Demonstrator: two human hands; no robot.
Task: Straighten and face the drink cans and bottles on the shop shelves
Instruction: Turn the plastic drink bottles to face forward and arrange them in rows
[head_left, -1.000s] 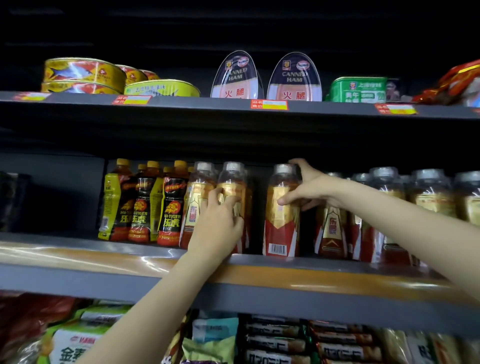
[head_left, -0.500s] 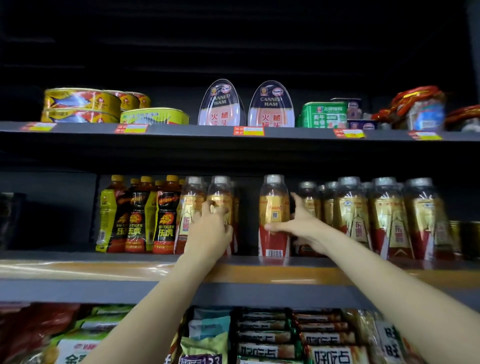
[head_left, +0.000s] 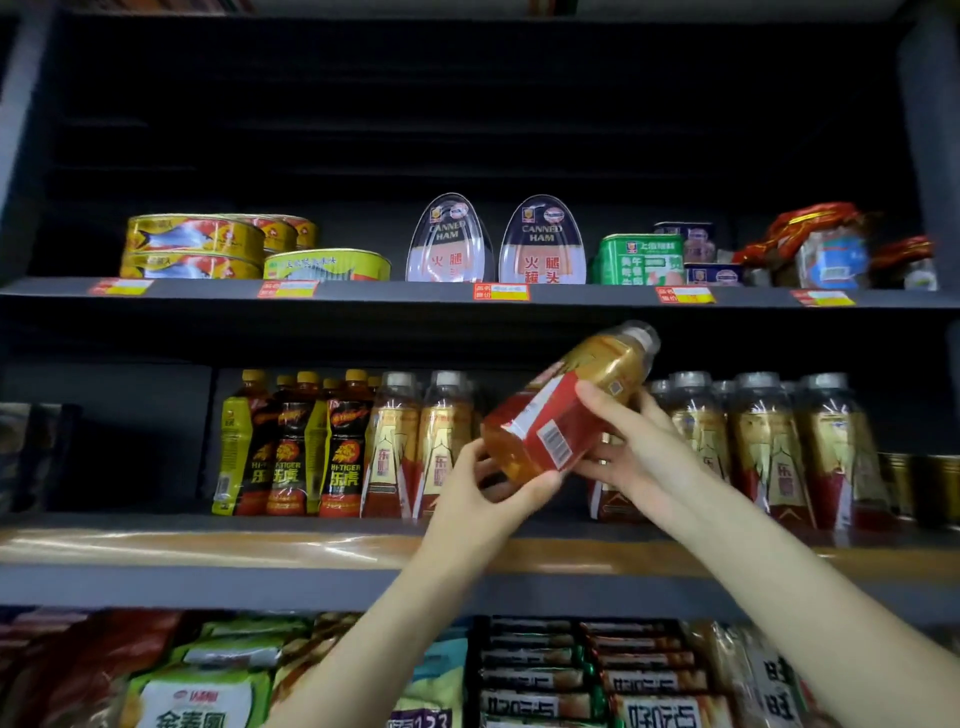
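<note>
Bottle (head_left: 566, 402) up off the middle shelf (head_left: 208, 551), tilted, silver cap pointing up and right, barcode facing out! Clear plastic, amber drink inside, glossy gold-and-red label. Left hand (head_left: 483, 499) curls round its base; right hand (head_left: 639, 452) grips the body, thumb across the label. Matching bottles (head_left: 769, 447) stand upright behind, yellow-capped bottles (head_left: 291, 447) at left.

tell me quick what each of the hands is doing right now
Left hand: grips the base of the tilted bottle.
Right hand: holds the same bottle at its middle, lifted off the shelf.
</note>
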